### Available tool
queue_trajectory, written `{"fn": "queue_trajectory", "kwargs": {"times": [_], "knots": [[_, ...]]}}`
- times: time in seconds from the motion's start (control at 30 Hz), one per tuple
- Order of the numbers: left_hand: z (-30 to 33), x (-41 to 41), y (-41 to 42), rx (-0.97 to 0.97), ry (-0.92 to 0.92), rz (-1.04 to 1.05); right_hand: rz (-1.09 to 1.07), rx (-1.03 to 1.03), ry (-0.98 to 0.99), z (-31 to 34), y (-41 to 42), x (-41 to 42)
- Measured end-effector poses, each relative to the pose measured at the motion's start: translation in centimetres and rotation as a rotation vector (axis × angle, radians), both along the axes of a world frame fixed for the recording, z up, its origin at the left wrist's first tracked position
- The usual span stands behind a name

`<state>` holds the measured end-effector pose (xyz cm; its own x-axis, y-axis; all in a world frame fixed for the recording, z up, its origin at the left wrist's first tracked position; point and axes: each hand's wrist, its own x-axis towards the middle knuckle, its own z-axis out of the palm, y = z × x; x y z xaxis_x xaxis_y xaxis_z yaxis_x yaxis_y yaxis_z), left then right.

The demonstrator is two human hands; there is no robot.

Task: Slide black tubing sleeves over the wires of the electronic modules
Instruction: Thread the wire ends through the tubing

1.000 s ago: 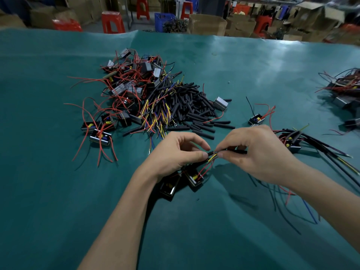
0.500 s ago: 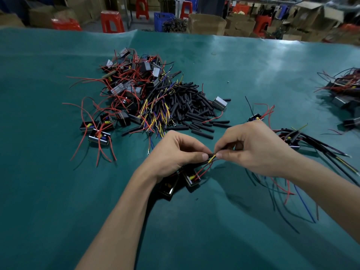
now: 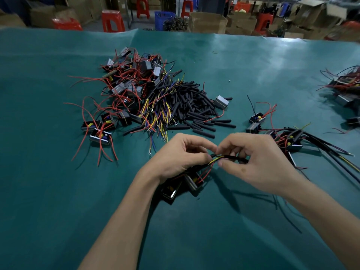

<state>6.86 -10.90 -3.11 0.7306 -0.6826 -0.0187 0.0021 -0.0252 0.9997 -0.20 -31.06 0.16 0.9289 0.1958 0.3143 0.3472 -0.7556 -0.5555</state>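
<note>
Black tubing sleeve (image 3: 234,158) sits pinched between the thumb and fingers (image 3: 227,163) of the right hand (image 3: 253,160), over the near middle of the counter (image 3: 48,191). Yellow and red wires (image 3: 213,160) run out of its left end into the left hand (image 3: 179,158), whose thumb and forefinger pinch them just beside the sleeve's mouth. How far the wires reach inside the sleeve is hidden by the right fingers. Under the left palm lie two electronic modules (image 3: 191,181), partly covered by the hand, their wires rising to the pinch.

Farther out, toward the counter's middle, a heap of loose black sleeves (image 3: 196,106) lies touching a tangle of modules with red wires (image 3: 124,90); single pieces in it are hard to separate. Toward the right edge, sleeved modules (image 3: 292,141) trail long black leads that are cut off by the frame. Another pile (image 3: 346,88) at the right edge is also cut off. Beyond the far edge, red stools (image 3: 113,20) and cardboard boxes (image 3: 208,22) are blurred.
</note>
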Motion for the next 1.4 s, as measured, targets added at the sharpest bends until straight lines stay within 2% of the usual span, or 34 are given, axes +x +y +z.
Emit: {"fn": "queue_trajectory", "kwargs": {"times": [0.33, 0.47, 0.73, 1.0, 1.4], "knots": [[0.1, 0.1, 0.1, 0.013, -0.054, -0.012, -0.012, 0.12, -0.03, -0.5, 0.3, -0.4], [0.2, 0.0, 0.2, 0.0, -0.053, -0.011, -0.03, 0.245, 0.049, -1.0, 0.1, -0.5], [-0.2, 0.1, 0.1, -0.04, -0.033, 0.067, -0.044, 0.343, 0.149, -1.1, 0.6, 0.0], [-0.2, 0.2, 0.1, -0.052, -0.043, 0.089, -0.175, 0.205, 0.017, -1.4, 1.8, -0.2], [-0.4, 0.4, 0.3, -0.062, -0.031, 0.11, -0.169, 0.12, -0.041, -1.4, 1.9, -0.5]]}}
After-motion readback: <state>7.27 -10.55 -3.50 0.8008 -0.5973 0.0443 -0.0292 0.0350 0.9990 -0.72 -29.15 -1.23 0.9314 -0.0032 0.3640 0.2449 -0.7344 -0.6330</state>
